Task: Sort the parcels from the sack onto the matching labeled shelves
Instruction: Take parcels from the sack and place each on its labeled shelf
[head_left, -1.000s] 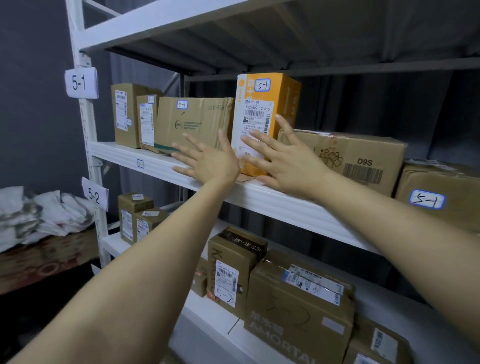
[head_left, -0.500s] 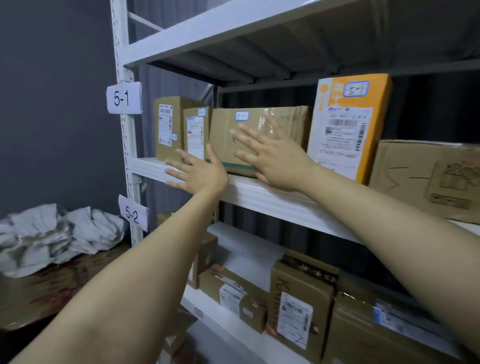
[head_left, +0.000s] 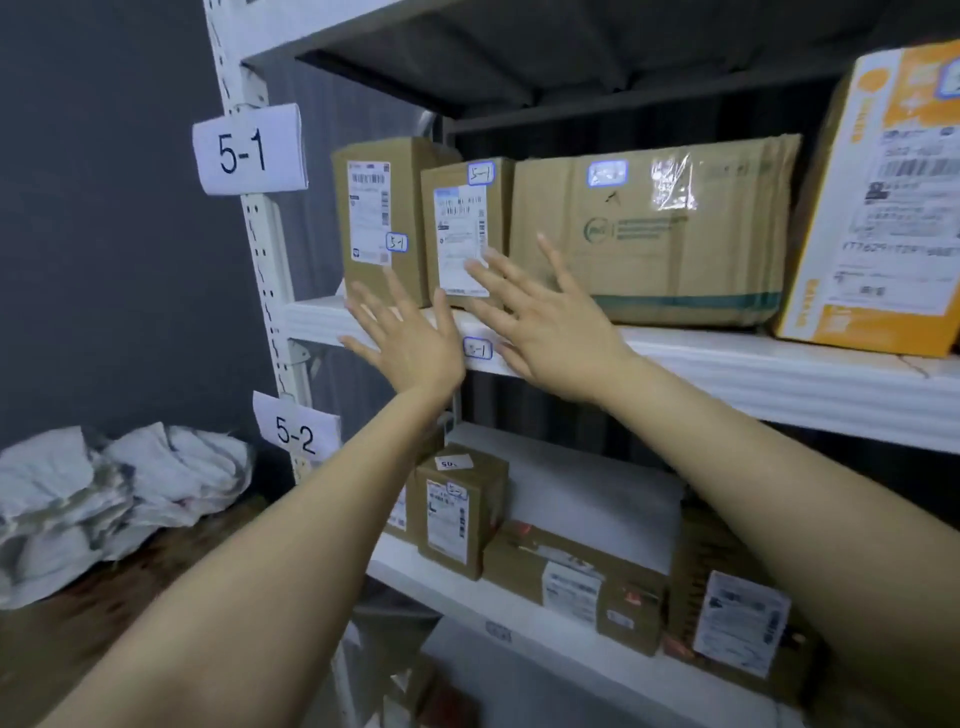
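Observation:
The white shelf (head_left: 727, 364) tagged 5-1 (head_left: 248, 150) carries two small upright cardboard parcels (head_left: 374, 218) (head_left: 462, 228), a wide cardboard box (head_left: 675, 223) and an orange box (head_left: 883, 208) at the right edge. My left hand (head_left: 405, 343) is spread flat with straight fingers in front of the leftmost small parcel's base and the shelf lip. With fingers also straight and spread, my right hand (head_left: 550, 317) reaches in front of the second small parcel and the wide box's lower left corner. Neither hand holds anything.
A 5-2 tag (head_left: 296, 434) marks the shelf below (head_left: 519, 618), which carries several cardboard parcels (head_left: 457, 509). Crumpled white sacks (head_left: 104, 493) lie on a brown surface at the left. A dark wall stands behind the white upright post (head_left: 265, 260).
The view and both hands have shifted left along the 5-1 shelf, from the orange box and wide box to the two small parcels at the shelf's left end.

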